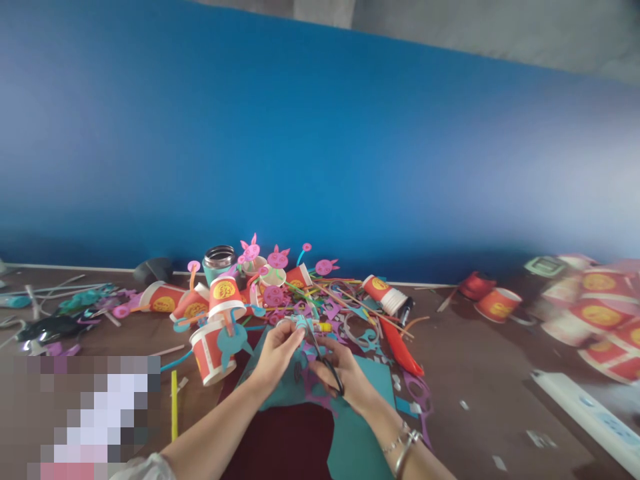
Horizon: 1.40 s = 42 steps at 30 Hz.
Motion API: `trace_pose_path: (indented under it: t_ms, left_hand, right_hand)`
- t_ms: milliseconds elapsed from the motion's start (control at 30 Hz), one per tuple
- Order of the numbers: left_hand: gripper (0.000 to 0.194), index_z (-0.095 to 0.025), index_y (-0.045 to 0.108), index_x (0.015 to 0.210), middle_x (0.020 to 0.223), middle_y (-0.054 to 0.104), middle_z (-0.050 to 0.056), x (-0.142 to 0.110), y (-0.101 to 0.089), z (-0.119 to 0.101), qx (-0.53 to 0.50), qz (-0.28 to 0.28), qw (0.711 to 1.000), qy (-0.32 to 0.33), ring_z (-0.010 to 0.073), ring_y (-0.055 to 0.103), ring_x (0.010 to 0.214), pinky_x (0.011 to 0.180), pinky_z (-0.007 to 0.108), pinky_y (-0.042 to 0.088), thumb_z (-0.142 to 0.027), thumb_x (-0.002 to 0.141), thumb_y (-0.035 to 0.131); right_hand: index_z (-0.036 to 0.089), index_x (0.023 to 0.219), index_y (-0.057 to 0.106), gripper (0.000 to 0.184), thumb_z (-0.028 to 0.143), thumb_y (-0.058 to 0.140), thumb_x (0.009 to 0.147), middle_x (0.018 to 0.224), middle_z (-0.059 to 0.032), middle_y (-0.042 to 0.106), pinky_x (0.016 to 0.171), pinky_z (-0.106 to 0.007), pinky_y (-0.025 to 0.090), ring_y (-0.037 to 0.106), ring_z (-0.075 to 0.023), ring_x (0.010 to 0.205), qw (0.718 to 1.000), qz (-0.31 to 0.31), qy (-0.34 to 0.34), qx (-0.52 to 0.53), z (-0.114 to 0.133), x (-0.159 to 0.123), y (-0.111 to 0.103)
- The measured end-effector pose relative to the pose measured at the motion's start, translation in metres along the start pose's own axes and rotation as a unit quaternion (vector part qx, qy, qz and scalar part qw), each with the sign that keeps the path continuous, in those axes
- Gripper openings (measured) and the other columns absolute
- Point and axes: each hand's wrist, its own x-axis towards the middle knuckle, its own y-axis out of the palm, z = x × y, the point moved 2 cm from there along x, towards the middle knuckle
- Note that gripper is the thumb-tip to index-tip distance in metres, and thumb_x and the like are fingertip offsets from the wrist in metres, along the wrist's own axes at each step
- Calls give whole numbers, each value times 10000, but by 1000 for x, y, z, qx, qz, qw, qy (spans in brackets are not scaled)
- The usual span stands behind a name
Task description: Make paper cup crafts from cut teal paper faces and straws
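Observation:
Between its thumb and fingers my left hand (280, 347) pinches a small light-blue paper piece (301, 321). My right hand (343, 373) has its fingers in the handles of black scissors (324, 357), whose blades point up at that piece. Whether the blades touch the paper I cannot tell. Below both hands lie teal paper sheets (367, 420) with cut edges, and purple paper scraps lie among them. Left of my left hand, a red and white paper cup (204, 353) leans with a blue paper cutout (233, 340) in front of it.
Paper cups with pink animal cutouts (278, 259) crowd the back, near an open teal flask (220, 259). A red item (403, 347) lies right of my hands. Stacked cups (603, 313) and a white power strip (590, 413) are at far right. A yellow strip (174, 403) lies left.

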Motion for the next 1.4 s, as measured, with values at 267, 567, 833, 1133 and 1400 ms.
trace_pose_path:
  t_ms: [267,567,833,1133,1400]
  left_hand:
    - [363,-176,467,574,522,379,-63,-1,1,-1,-3,5,1000,10,77,288,494,475,219,226,-462,714,640]
    - [352,-173,492,565,503,381,-63,-1,1,-2,3,-1,1000,4,74,289,474,463,219,223,-456,697,655]
    - [348,-165,528,581,512,411,-57,0,-2,1,13,-21,1000,19,73,312,483,470,218,236,-463,723,637]
    - [345,-176,480,562,504,373,-67,0,0,-1,-2,10,1000,12,74,291,474,470,227,226,-440,708,648]
    - [351,-172,470,574,503,380,-69,1,0,1,11,14,1000,19,71,290,481,475,222,223,-445,727,630]
  right_hand:
    - [140,1102,507,604,443,747,638,432,107,469,304,-150,286,391,-49,304,1000,7,24,-5,1,-1,1]
    - [140,1090,524,574,448,742,658,423,115,433,303,-141,263,353,-33,305,1000,-5,1,2,-4,1,-1]
    - [141,1100,520,560,456,722,682,406,120,421,293,-137,253,347,-34,295,1000,-1,-3,-4,-8,3,-2]
    - [167,1081,537,501,392,731,677,466,103,485,308,-140,315,413,-43,311,1000,12,10,-8,-4,1,-2]
    - [167,1117,500,573,427,729,662,482,101,490,312,-144,307,423,-52,336,1000,-9,26,-8,-5,-1,-2]
